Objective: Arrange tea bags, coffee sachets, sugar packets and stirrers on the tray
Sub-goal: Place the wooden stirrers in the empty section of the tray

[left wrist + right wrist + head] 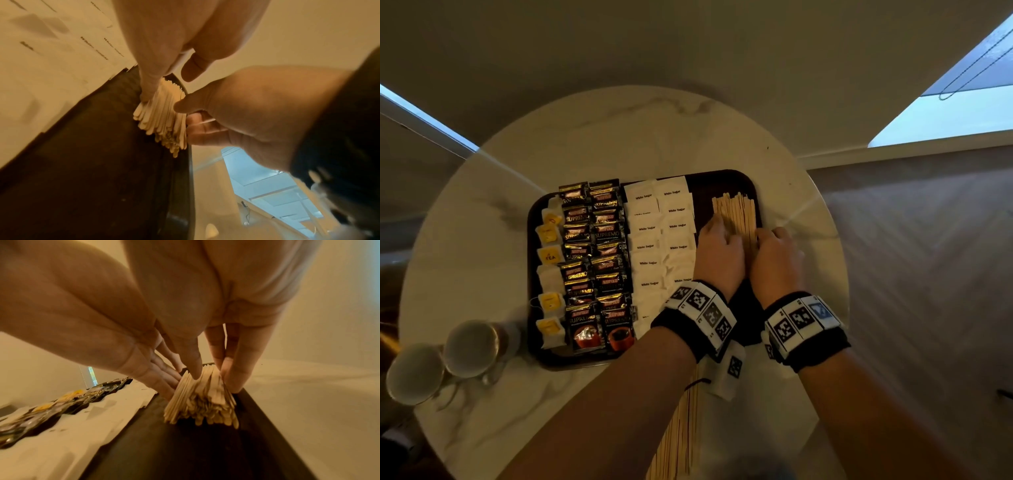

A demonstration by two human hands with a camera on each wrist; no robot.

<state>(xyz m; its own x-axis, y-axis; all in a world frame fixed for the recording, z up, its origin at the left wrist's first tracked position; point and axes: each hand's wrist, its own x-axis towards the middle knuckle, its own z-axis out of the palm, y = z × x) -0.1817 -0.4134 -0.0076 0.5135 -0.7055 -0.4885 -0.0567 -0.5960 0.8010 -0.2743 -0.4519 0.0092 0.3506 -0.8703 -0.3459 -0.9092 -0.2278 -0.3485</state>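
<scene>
A dark tray (532, 240) lies on a round marble table (619, 137). From left to right it holds a column of yellow-tagged tea bags (549, 257), two columns of black coffee sachets (595, 253), two columns of white sugar packets (661, 233) and a pile of wooden stirrers (736, 212). My left hand (717, 236) presses straight fingers (164, 382) against the pile's left side. My right hand (770, 240) stands on the right side with straight fingers (230, 378), its thumb resting on top of the stirrers (203, 395). The pile sits close to the tray's right rim (185, 178).
Two cups (472, 346) (414, 373) stand at the table's left front edge. More loose stirrers (678, 438) lie on the table near me, partly under my left forearm. The near right part of the tray floor (205, 451) is bare.
</scene>
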